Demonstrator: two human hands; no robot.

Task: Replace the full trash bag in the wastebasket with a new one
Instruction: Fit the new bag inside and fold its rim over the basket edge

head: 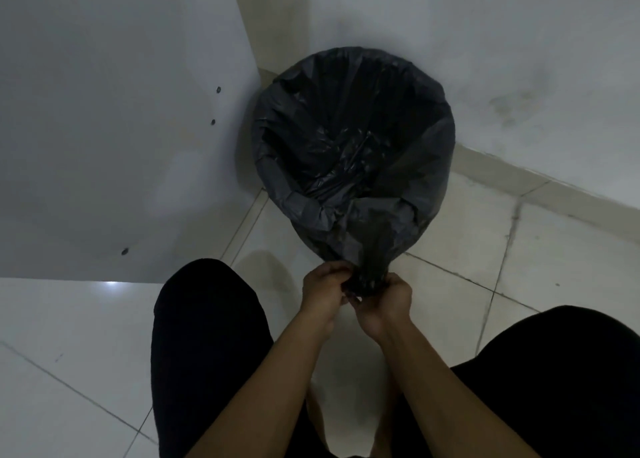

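1. White floor tiles (450, 242) meet a grey panel (104, 128) on the left and a pale wall (519, 59) on the right.
2. Low at the left is a knee (207, 319) in dark cloth, so the person seems to crouch.
3. The left hand (323, 291) has its fingers curled and pinches a bunch of black plastic from the left side.
4. The trash bag (346, 145) lines the wastebasket (446, 128) in the corner and is folded over the rim. Its loose part is pulled into that bunch, just outside the near rim. The inside looks slack and nearly empty, so I judge this is the new bag, now being tightened.
5. The right hand (384, 301), close against the left, curls around the same bunch from the right.
6. Too strong a pull could tear the thin plastic, drag the far edge off the rim, or tip the basket. A loose knot could let the bag slide down inside.
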